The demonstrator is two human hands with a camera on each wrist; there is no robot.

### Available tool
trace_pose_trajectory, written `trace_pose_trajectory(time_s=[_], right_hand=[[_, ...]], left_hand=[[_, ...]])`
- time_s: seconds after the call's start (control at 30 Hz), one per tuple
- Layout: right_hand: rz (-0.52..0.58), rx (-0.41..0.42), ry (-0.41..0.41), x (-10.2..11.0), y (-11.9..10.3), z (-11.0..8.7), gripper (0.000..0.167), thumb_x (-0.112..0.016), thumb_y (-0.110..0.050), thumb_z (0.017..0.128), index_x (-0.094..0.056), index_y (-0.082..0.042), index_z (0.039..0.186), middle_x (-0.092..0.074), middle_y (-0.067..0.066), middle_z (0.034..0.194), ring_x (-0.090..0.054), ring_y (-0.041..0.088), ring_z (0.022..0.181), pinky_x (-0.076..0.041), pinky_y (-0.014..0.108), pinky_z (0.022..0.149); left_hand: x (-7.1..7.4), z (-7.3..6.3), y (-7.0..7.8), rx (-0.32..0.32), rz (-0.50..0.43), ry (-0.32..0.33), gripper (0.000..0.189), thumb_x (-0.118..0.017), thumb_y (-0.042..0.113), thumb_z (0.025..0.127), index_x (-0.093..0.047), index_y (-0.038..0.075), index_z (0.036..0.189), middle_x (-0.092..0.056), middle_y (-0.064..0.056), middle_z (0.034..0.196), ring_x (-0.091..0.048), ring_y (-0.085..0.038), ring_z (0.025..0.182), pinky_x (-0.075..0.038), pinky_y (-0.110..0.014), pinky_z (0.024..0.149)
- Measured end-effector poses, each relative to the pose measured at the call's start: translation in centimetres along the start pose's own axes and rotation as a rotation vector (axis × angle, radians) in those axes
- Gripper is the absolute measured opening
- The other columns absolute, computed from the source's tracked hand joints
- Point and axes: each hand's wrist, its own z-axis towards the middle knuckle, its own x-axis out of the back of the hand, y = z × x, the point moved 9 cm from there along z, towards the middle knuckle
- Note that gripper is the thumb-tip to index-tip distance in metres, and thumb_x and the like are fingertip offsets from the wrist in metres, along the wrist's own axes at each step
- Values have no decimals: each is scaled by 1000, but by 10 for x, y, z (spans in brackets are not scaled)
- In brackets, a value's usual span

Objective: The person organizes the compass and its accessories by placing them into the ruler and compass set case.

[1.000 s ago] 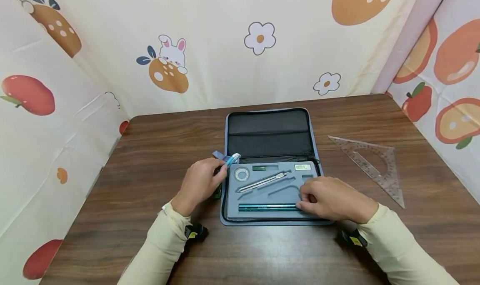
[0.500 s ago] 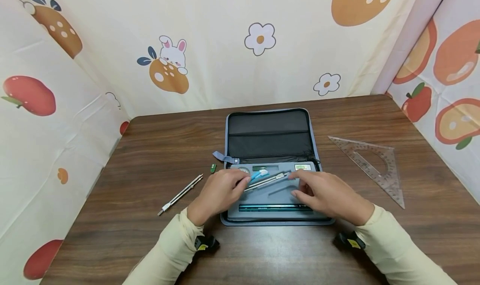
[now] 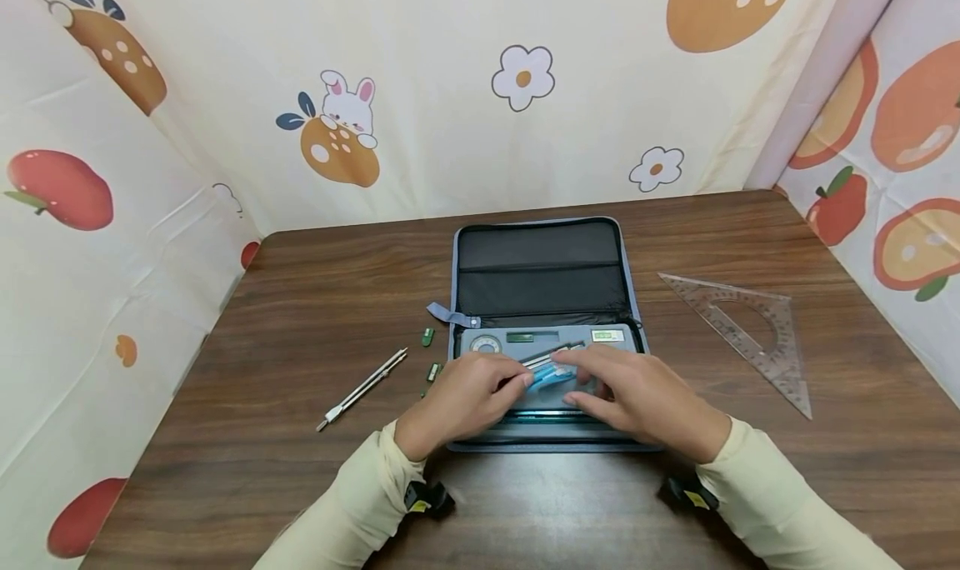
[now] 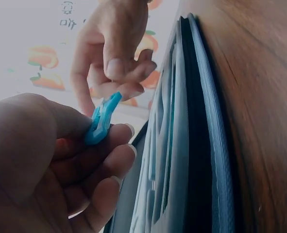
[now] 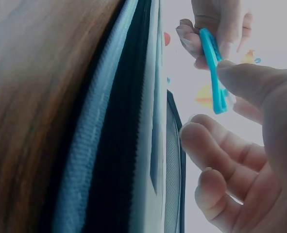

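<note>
My left hand (image 3: 465,395) pinches a slim blue plastic tool with a whitish end (image 3: 551,377) between thumb and fingers, over the grey tray of a zip case (image 3: 540,282). In the left wrist view the blue tool (image 4: 102,121) stands out from the fingertips, its exact kind unclear. Around its far end, my right hand (image 3: 637,387) has thumb and fingers spread loosely; in the right wrist view the thumb overlaps the tool (image 5: 213,73). A metal compass (image 3: 542,357) lies in the tray beneath, partly covered by the hands, with dark teal pencils (image 3: 543,417) along the front.
Left of the case a second silver compass (image 3: 362,389) lies on the wooden table. Small green pieces (image 3: 427,337) are beside the case's left edge. A clear set square (image 3: 757,337) lies to the right. Patterned curtains (image 3: 450,137) enclose the back and sides.
My left hand has carried the blue tool rightward from the case's left edge to above the tray's middle. The right hand has lifted from the pencils and spread its fingers near the tool.
</note>
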Motion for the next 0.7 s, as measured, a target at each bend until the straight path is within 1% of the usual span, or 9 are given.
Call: trace_pose_trajectory(time_s=[0.1, 0.17, 0.37, 0.53, 0.7], right_hand=[[4, 39, 37, 2, -3, 0, 40, -75, -23, 92, -66, -19, 130, -64, -13, 94, -55, -1, 71, -45, 20, 58], [3, 49, 50, 2, -3, 0, 36, -76, -23, 91, -68, -18, 126, -63, -14, 93, -56, 0, 73, -46, 21, 58], [-16, 35, 48, 0, -1, -1, 35, -79, -23, 88, -70, -18, 121, -61, -16, 89, -54, -2, 72, -46, 21, 59], [-21, 23, 50, -1, 1, -1, 29, -80, -20, 87, -72, -19, 115, -58, -18, 86, -52, -3, 71, -46, 21, 59], [-18, 11, 55, 0, 2, -1, 26, -78, -19, 89, -72, -23, 113, -57, -20, 84, -50, -4, 69, -44, 20, 58]], left_hand=[[-3, 1, 4, -14, -37, -25, 23, -57, 22, 104, -75, 16, 90, -56, 12, 72, -47, -3, 61, -39, -21, 56], [-5, 2, 5, -14, -58, -37, 24, -57, 22, 104, -75, 15, 90, -54, 12, 71, -45, -3, 59, -37, -20, 55], [-10, 2, 5, -7, -100, -59, 24, -56, 21, 104, -73, 14, 90, -51, 10, 68, -44, -4, 59, -36, -20, 56], [-12, 1, 6, -8, -138, -70, 23, -56, 20, 104, -72, 14, 89, -52, 10, 69, -44, -3, 60, -37, -19, 57], [-12, 1, 6, -4, -119, -62, 21, -57, 20, 104, -75, 14, 95, -54, 11, 71, -45, -3, 60, -38, -19, 57]])
